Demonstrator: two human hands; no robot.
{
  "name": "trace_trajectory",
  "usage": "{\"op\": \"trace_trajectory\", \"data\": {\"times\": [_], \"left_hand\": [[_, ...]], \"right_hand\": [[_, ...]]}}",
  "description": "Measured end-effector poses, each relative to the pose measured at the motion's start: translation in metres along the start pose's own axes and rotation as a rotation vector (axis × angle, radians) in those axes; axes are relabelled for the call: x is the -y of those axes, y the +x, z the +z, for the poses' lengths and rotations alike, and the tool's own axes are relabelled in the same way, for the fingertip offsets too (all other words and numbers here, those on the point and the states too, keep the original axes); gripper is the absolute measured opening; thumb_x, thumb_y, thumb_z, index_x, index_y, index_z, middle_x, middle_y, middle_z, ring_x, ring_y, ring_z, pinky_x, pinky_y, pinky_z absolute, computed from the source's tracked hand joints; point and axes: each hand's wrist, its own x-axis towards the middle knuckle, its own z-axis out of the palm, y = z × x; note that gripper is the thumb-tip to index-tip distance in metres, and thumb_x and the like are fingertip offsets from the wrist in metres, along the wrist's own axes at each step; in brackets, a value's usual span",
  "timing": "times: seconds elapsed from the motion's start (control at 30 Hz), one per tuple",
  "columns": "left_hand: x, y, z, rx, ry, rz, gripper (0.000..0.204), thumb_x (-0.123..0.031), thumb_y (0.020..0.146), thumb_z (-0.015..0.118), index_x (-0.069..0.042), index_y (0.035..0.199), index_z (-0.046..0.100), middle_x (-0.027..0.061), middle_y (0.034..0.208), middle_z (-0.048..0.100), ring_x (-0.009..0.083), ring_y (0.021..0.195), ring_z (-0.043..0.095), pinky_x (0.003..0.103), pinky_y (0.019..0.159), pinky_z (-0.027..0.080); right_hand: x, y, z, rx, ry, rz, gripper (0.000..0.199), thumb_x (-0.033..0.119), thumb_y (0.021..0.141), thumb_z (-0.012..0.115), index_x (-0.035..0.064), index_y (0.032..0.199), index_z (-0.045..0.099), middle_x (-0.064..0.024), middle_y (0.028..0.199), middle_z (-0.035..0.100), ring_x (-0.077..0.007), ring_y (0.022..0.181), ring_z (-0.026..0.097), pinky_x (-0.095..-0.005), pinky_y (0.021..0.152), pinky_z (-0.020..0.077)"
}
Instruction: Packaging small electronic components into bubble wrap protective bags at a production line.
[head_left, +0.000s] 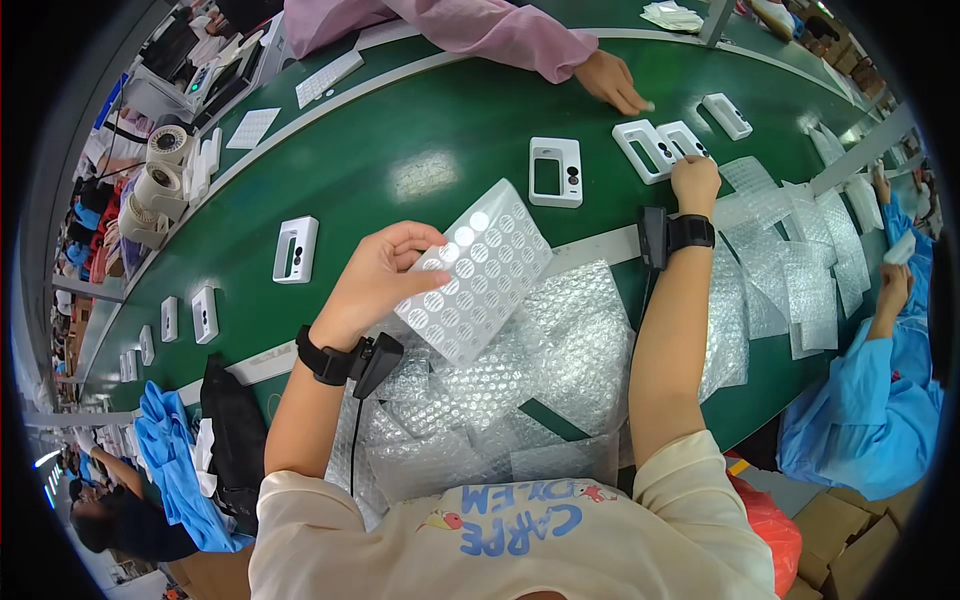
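The sheet of round stickers hangs tilted above the bubble bags, in front of the chest, its left edge in the left hand. Along its upper-left edge some circles are plain white; the others carry lines.

Beyond it, on the green table, the right hand lies over the near end of a white case, by its dark round holes. A 2nd case sits just left of that; whether the 2 touch, I cannot tell.

For good work at the covered case, light, straight-down pressure would probably serve best, so that it does not slide into its neighbour. The sheet is better held by its margin, unbent, with the thumb off the lined stickers.

The left forearm rises from the lower left and bends inward; thumb and fingers close on the sheet, the thumb over its face. The right arm reaches far forward, almost straight, wrist level with its black strap. The right fingers are curled, tips hidden; I cannot tell if they hold anything.

Farther off, a co-worker's pink sleeve crosses the table's far side.
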Motion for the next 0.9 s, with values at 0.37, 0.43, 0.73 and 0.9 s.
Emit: {"op": "trace_trajectory", "data": {"times": [0.37, 0.43, 0.73, 0.9], "left_hand": [[-0.003, 0.002, 0.012, -0.173, 0.100, 0.132, 0.018, -0.002, 0.074, 0.064, 0.001, 0.091, 0.059, 0.0056, 0.080, 0.063, 0.0082, 0.072, 0.058, 0.021, 0.063, 0.045], [-0.008, 0.001, 0.018, -0.175, 0.089, 0.157, 0.018, -0.003, 0.075, 0.064, 0.002, 0.091, 0.060, 0.0057, 0.080, 0.064, 0.0076, 0.071, 0.057, 0.020, 0.063, 0.045], [-0.008, -0.011, 0.008, -0.203, 0.005, 0.315, 0.020, -0.006, 0.077, 0.063, 0.001, 0.095, 0.060, 0.0049, 0.084, 0.063, 0.0076, 0.074, 0.057, 0.021, 0.066, 0.045], [-0.003, -0.013, -0.004, -0.134, -0.232, 0.222, 0.022, -0.005, 0.079, 0.061, 0.001, 0.099, 0.059, 0.0048, 0.089, 0.063, 0.0086, 0.079, 0.057, 0.022, 0.071, 0.045]], "right_hand": [[0.147, -0.094, -0.063, 0.692, 0.828, -0.868, 0.022, 0.010, 0.072, 0.064, -0.0002, 0.091, 0.062, -0.0059, 0.082, 0.061, -0.0145, 0.077, 0.056, -0.0272, 0.072, 0.0437], [0.160, -0.113, -0.059, 0.719, 0.799, -1.103, 0.022, 0.009, 0.071, 0.065, 0.0003, 0.090, 0.062, -0.0049, 0.081, 0.061, -0.0149, 0.079, 0.056, -0.0277, 0.072, 0.0437], [0.164, -0.124, -0.050, 0.859, 0.599, -1.116, 0.026, 0.010, 0.068, 0.068, 0.0037, 0.092, 0.061, -0.0075, 0.099, 0.060, -0.0185, 0.091, 0.055, -0.0287, 0.082, 0.0419], [0.160, -0.123, -0.029, 1.025, 0.966, -0.912, 0.039, 0.005, 0.068, 0.068, 0.0015, 0.104, 0.053, -0.0100, 0.108, 0.055, -0.0205, 0.101, 0.053, -0.0307, 0.088, 0.0401]]}}
